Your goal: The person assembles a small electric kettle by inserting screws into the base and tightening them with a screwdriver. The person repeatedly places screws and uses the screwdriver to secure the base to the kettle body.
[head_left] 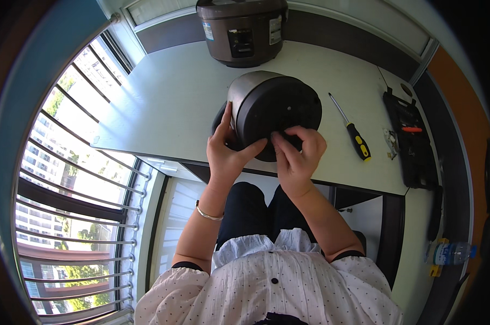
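1. Head view: nearest, the right hand (301, 157) is being held against the lower part of a round black base (284, 111), thumb and forefinger pressed close together; whether anything small is being pinched between them cannot be told.
2. The left hand (226, 156) is being spread around the side of a metal-walled pot (261, 105), its thumb being rested on the base.
3. The pot is being tilted at the near edge of the table (163, 97), the base being turned toward the wearer.
4. By judgement, the underside is being worked on by fingertip; firm bracing by the left hand and a fine, controlled grip by the right are seemingly being called for next.
5. Rightward, a black-and-yellow screwdriver (353, 131) is lying within reach, small metal parts (390, 142) and a black tool case (410, 115) beyond it.
6. Farthest, a brown rice cooker (242, 40) is being supported by the table.
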The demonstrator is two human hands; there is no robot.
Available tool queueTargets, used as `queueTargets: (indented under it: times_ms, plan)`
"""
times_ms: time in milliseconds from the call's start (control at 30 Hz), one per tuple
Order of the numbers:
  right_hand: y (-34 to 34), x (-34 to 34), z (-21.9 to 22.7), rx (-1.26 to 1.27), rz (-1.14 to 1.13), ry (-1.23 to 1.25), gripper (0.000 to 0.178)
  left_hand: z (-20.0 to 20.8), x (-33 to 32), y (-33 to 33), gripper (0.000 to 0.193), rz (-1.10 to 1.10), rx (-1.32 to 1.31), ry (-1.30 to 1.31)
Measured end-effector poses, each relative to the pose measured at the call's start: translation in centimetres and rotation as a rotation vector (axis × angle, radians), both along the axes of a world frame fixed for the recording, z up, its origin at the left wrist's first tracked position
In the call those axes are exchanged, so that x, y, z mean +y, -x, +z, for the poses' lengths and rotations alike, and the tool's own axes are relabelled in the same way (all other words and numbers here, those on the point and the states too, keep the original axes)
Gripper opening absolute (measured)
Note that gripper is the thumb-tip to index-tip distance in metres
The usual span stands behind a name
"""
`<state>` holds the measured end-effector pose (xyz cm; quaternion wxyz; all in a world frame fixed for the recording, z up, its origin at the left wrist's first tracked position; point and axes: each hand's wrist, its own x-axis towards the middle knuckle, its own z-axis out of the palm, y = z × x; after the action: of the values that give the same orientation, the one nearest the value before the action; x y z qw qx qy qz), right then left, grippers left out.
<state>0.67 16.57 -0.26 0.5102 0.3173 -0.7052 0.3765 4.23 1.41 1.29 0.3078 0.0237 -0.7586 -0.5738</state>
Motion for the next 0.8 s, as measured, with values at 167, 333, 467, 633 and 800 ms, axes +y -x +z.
queueTargets:
  times_ms: [167,333,467,633,800]
  plan:
    - [-0.9,-0.4,-0.5,0.033,-0.059,-0.127,0.029,0.6,-0.1,-0.3,0.089,-0.035,-0.048,0.008]
    - [-1.2,0.2,-1.0,-0.063,-0.018,-0.155,0.034,0.7,0.0,-0.4,0.089,-0.022,-0.057,0.0]
    - [-1.5,0.4,-0.7,-0.069,-0.015,-0.202,0.034,0.7,0.0,-0.4,0.089,-0.026,-0.06,0.01]
    - [-1.2,0.5,0.0,-0.094,0.001,-0.181,0.034,0.8,-0.1,-0.3,0.088,-0.036,-0.057,-0.032]
    - [-0.5,0.4,0.0,-0.103,0.051,-0.093,0.031,0.3,0.1,0.2,0.092,-0.011,0.021,-0.132]
